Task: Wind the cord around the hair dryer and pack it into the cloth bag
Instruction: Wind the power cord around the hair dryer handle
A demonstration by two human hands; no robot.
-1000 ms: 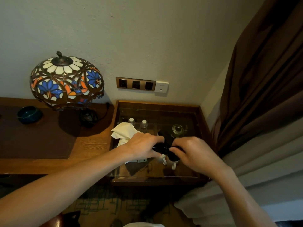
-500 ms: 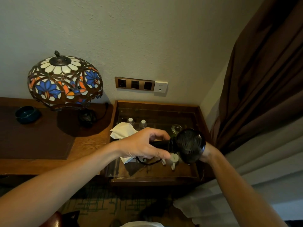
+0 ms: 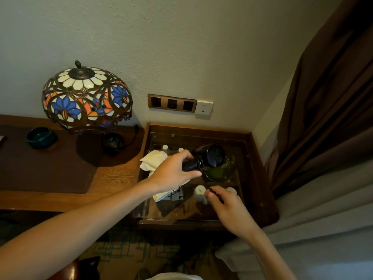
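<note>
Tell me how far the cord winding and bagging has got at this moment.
Partly wound: a few turns of cord sit where the handle meets the hair dryer body. In hand: the left hand grips the handle above the glass table, and the right hand pinches the cord's free length. Left: finish winding, then pack it; the cloth bag lies unopened.

The lamp (image 3: pixel 86 102) stands on the bench (image 3: pixel 113 178), a bowl (image 3: pixel 41 137) to its left. Right of the bench sits a glass-topped case (image 3: pixel 256 168); the cloth bag (image 3: pixel 154 160) lies on its left side, the hair dryer (image 3: pixel 207 158) above it. Sockets (image 3: pixel 172 103) are on the wall behind, and a curtain (image 3: pixel 327 110) hangs at right.
</note>
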